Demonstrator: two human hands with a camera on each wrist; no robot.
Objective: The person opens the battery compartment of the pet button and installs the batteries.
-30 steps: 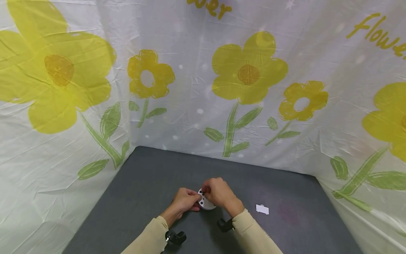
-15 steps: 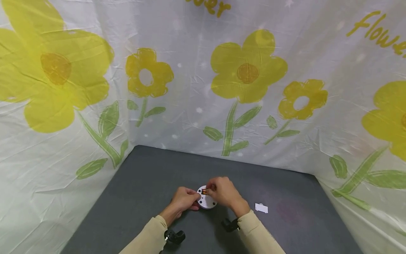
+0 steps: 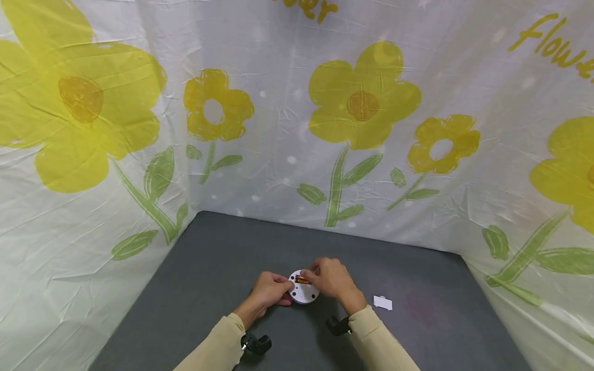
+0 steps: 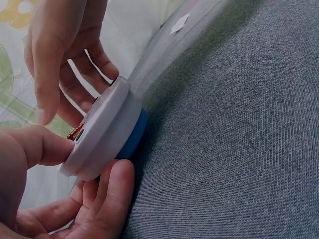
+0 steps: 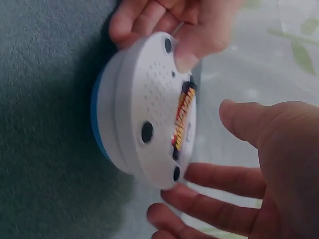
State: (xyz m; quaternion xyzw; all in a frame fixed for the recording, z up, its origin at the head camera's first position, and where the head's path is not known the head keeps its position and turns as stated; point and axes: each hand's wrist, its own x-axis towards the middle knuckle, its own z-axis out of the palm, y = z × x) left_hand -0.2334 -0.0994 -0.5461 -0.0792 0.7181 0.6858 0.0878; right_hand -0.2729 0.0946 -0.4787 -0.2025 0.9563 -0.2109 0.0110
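A round white device (image 3: 306, 295) with a blue underside lies with its perforated back upward, dark rubber feet around the rim. In its open battery slot an orange-and-black battery (image 5: 184, 117) is visible; whether another sits beside it I cannot tell. My left hand (image 3: 269, 291) grips the near-left edge, thumb on the back and fingers beneath. Over the far-right side is my right hand (image 3: 331, 278). In the right wrist view its thumb stands away from the battery, while the fingers reach around the rim, holding nothing that I can see.
A small white tabbed plate (image 3: 382, 302), like a battery cover, lies to the right on the dark grey tabletop (image 3: 232, 247). Flower-printed curtains (image 3: 278, 170) enclose the table's back and sides. Black wrist cameras (image 3: 257, 344) sit on both forearms.
A second ago the right fingers covered the battery slot. They have shifted right and the thumb has lifted, uncovering the orange-and-black battery. The left hand keeps its grip.
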